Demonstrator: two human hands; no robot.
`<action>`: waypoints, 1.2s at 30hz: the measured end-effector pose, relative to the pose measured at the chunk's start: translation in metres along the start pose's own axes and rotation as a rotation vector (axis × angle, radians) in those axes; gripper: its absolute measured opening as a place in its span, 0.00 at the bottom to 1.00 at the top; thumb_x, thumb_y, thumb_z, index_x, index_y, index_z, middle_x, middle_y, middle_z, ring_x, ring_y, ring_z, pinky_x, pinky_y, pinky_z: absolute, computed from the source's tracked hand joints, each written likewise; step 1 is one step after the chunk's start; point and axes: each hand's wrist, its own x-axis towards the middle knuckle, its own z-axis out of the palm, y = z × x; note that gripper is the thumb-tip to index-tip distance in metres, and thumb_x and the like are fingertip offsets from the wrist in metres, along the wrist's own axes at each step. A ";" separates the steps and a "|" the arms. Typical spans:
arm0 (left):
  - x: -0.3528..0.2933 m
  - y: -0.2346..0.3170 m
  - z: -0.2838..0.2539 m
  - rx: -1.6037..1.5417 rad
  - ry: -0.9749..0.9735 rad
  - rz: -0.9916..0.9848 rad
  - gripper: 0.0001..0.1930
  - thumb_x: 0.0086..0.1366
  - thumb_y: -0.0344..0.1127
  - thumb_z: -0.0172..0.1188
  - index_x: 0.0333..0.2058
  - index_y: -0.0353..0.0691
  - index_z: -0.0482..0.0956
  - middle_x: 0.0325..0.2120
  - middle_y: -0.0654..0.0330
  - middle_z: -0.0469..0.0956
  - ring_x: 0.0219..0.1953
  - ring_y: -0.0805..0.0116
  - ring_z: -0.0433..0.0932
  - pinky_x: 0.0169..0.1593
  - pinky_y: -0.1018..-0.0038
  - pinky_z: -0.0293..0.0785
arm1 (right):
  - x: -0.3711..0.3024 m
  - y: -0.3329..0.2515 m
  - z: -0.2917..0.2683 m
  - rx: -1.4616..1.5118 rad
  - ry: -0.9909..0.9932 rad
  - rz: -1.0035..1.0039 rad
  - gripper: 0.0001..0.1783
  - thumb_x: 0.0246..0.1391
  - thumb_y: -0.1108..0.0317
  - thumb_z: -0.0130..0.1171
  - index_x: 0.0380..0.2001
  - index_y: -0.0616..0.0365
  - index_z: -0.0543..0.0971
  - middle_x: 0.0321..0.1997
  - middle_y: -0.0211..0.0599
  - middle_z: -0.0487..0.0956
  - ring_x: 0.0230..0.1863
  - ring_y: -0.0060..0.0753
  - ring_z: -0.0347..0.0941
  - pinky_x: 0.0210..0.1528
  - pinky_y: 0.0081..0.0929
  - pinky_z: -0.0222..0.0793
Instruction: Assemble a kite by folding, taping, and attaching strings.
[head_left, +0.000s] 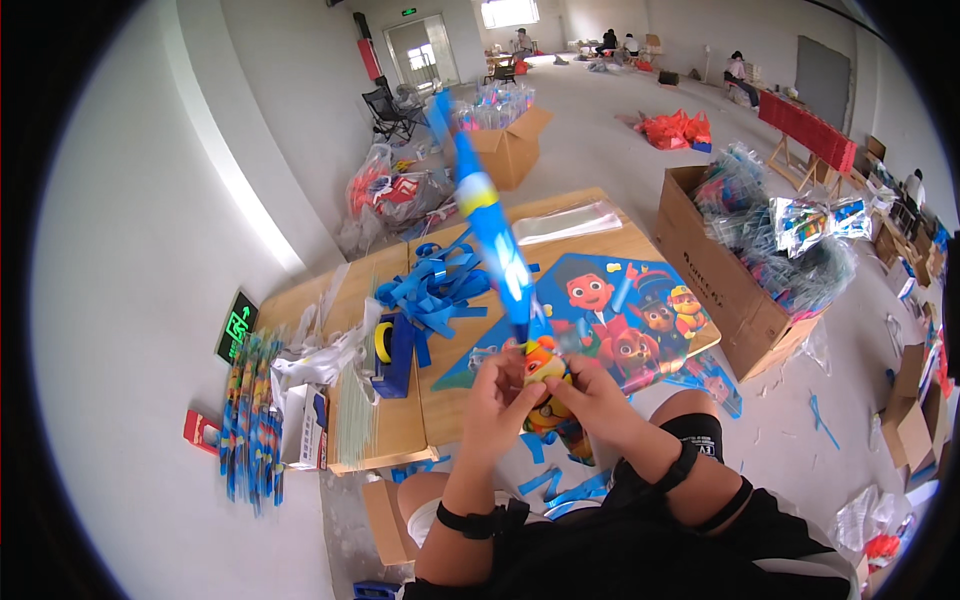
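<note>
the long blue roll (pixel 500 250) stood tilted between the two hands, its many-coloured lower end pinched in bent, narrowed fingers. the left hand (pixel 500 402) closed on it from the left and the right hand (pixel 595 402) from the right, the thumbs close together on its near side. most of the roll rose above the fingers, leaning left over the wooden table (pixel 400 425); a short patterned piece hung below them. a heap of blue strips (pixel 430 290) lay to its left. the roll's upper part was blurred, so its tip was hard to make out, and the fingertips behind it could not be seen. the hands hid part of the printed blue sheet (pixel 640 320), and the dark rim cut off the clutter at far right
</note>
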 end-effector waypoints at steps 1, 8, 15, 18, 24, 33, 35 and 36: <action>-0.005 -0.002 -0.001 0.036 -0.061 -0.047 0.13 0.68 0.25 0.62 0.49 0.36 0.72 0.39 0.62 0.77 0.41 0.77 0.76 0.45 0.81 0.72 | 0.001 0.000 -0.001 0.000 0.003 -0.004 0.15 0.69 0.64 0.57 0.53 0.61 0.74 0.46 0.30 0.80 0.47 0.17 0.75 0.48 0.21 0.73; -0.023 -0.026 0.030 -0.055 0.243 0.111 0.09 0.70 0.23 0.58 0.47 0.35 0.73 0.37 0.63 0.74 0.36 0.78 0.74 0.43 0.82 0.71 | 0.003 0.006 -0.003 0.411 -0.055 0.036 0.13 0.69 0.67 0.56 0.53 0.59 0.76 0.46 0.27 0.80 0.47 0.17 0.75 0.49 0.22 0.73; -0.033 -0.036 0.043 0.098 0.319 0.066 0.07 0.70 0.24 0.57 0.46 0.35 0.74 0.38 0.63 0.74 0.37 0.78 0.75 0.44 0.82 0.71 | 0.007 0.016 -0.006 0.091 0.010 -0.083 0.12 0.67 0.68 0.59 0.51 0.58 0.77 0.43 0.25 0.79 0.43 0.15 0.73 0.46 0.20 0.71; -0.036 -0.039 0.048 0.017 0.343 0.050 0.09 0.70 0.21 0.55 0.48 0.35 0.74 0.40 0.63 0.76 0.40 0.79 0.75 0.46 0.80 0.71 | 0.007 0.019 -0.006 0.047 0.037 -0.108 0.12 0.67 0.68 0.59 0.51 0.58 0.77 0.41 0.25 0.79 0.40 0.13 0.73 0.42 0.19 0.70; -0.043 -0.047 0.048 -0.139 0.258 0.039 0.12 0.70 0.23 0.58 0.51 0.34 0.74 0.42 0.63 0.77 0.44 0.77 0.76 0.47 0.80 0.72 | 0.005 0.012 -0.003 0.245 0.031 0.039 0.13 0.66 0.67 0.61 0.51 0.59 0.77 0.40 0.26 0.79 0.38 0.14 0.74 0.39 0.17 0.70; -0.040 -0.032 0.038 0.336 0.058 -0.055 0.13 0.67 0.27 0.62 0.50 0.33 0.76 0.32 0.60 0.81 0.37 0.77 0.82 0.42 0.76 0.78 | -0.002 0.041 -0.024 -0.128 0.046 0.073 0.13 0.61 0.70 0.64 0.47 0.62 0.79 0.35 0.27 0.81 0.35 0.17 0.76 0.38 0.19 0.71; -0.043 -0.043 0.035 0.349 0.025 -0.084 0.13 0.67 0.27 0.63 0.49 0.33 0.76 0.32 0.60 0.81 0.38 0.76 0.82 0.42 0.75 0.79 | -0.003 0.056 -0.033 -0.110 0.019 0.041 0.11 0.60 0.70 0.65 0.43 0.63 0.81 0.33 0.28 0.82 0.34 0.17 0.77 0.36 0.19 0.71; -0.043 -0.048 0.034 0.361 -0.017 -0.112 0.12 0.67 0.28 0.63 0.48 0.33 0.76 0.32 0.59 0.81 0.38 0.75 0.82 0.42 0.74 0.79 | -0.003 0.062 -0.036 -0.110 0.017 0.040 0.11 0.60 0.70 0.65 0.43 0.63 0.81 0.33 0.28 0.82 0.34 0.17 0.77 0.36 0.19 0.71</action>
